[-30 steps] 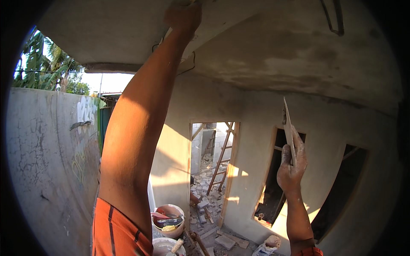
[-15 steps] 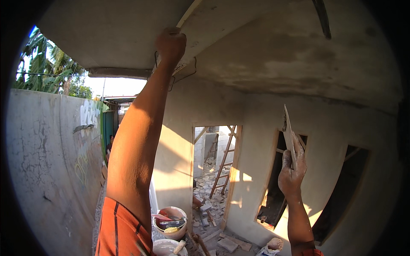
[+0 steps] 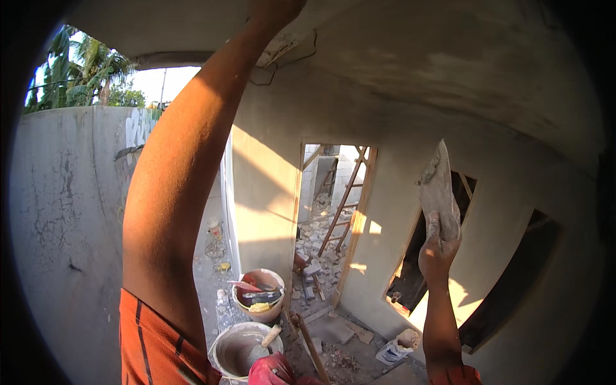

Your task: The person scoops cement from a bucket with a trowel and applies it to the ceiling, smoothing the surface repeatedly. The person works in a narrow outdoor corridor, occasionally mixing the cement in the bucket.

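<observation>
My left hand (image 3: 276, 11) is raised to the ceiling at the top edge, which cuts off much of it. It looks closed, but what it grips is out of view. Bent wires (image 3: 292, 62) stick out beside its wrist, under the ceiling edge. At the right my right hand (image 3: 440, 251) holds up a flat grey board (image 3: 443, 186) smeared with mortar, its narrow end pointing upward. The hand is closed around the board's lower end. Behind the board is the plastered wall (image 3: 378, 186) with a tall window opening.
Below stand a bucket (image 3: 274, 312) with tools in it and another bucket (image 3: 220, 345) holding a wooden-handled tool (image 3: 271, 335). An open bag (image 3: 393, 351) stands near rubble. A ladder (image 3: 338, 215) leans beyond the doorway. A cracked grey wall (image 3: 70, 224) runs along the left.
The view has tilted downward, showing more of the buckets. My left hand has shifted up to the top edge. My right hand has turned the board so its broad face shows.
</observation>
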A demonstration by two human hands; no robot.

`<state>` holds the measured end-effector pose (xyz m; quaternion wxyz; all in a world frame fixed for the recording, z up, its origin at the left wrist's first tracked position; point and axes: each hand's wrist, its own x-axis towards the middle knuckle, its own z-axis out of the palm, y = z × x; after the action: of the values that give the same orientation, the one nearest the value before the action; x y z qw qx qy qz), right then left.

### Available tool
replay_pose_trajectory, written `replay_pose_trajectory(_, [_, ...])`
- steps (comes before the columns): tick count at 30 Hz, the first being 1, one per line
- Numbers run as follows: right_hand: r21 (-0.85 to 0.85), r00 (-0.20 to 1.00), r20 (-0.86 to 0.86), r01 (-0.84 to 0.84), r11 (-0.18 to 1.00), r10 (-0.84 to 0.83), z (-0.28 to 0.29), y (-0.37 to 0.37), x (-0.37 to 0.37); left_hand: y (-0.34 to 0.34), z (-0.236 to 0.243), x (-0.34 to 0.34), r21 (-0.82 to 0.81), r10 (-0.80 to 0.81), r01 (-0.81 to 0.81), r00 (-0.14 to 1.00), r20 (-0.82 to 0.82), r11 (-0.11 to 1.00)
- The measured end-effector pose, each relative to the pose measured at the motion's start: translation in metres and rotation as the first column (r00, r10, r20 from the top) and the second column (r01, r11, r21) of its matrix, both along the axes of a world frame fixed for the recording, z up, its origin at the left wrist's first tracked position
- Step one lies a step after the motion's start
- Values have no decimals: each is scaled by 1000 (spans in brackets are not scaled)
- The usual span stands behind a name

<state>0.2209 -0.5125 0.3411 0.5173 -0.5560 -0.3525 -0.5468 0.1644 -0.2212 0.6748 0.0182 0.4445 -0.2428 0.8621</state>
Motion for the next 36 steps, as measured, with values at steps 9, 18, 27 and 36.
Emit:
replay_pose_trajectory(9, [771, -56, -607, -284, 571, 792, -254, 1, 2, 50, -337, -35, -327, -311, -34, 233, -922, 944])
replay_pose_trajectory(18, [818, -470, -429, 159, 552, 771, -438, 9, -22, 89, -777, -181, -233, -764, -907, -134, -631, 351])
replay_pose_trajectory(27, [985, -602, -174, -102, 141, 780, -466, 108, -25, 41, -777, -226, -745, -881, -604, 471, -47, -283])
replay_pose_trajectory(36, [929, -709, -326, -364, 71, 625, -335, 221, -105, -26, -666, -185, -975, -980, -155, 143, 137, -158])
